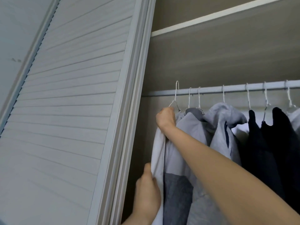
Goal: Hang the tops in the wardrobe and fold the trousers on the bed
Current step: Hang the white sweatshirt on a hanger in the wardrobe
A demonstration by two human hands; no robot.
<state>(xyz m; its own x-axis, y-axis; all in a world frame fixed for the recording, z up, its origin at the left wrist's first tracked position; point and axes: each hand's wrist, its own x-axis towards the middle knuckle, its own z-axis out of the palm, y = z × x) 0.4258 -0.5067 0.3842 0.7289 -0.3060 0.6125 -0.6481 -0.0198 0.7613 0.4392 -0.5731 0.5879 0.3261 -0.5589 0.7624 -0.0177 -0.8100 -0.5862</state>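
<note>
The right hand (165, 117) is raised into the wardrobe (227, 62) and grasps the white hanger (176, 96) at its shoulder; the hook stands a little above the rail (235, 89), not resting on it. On this hanger is the white top (158, 153), at 9 o'clock from the grey jacket (191, 143). The left hand (148, 194), at 6 o'clock from the right one, pinches the top's edge. At 3 o'clock hang a grey hoodie (222, 125) and dark clothes (266, 146). The louvred door (68, 111) is at 9 o'clock.
</note>
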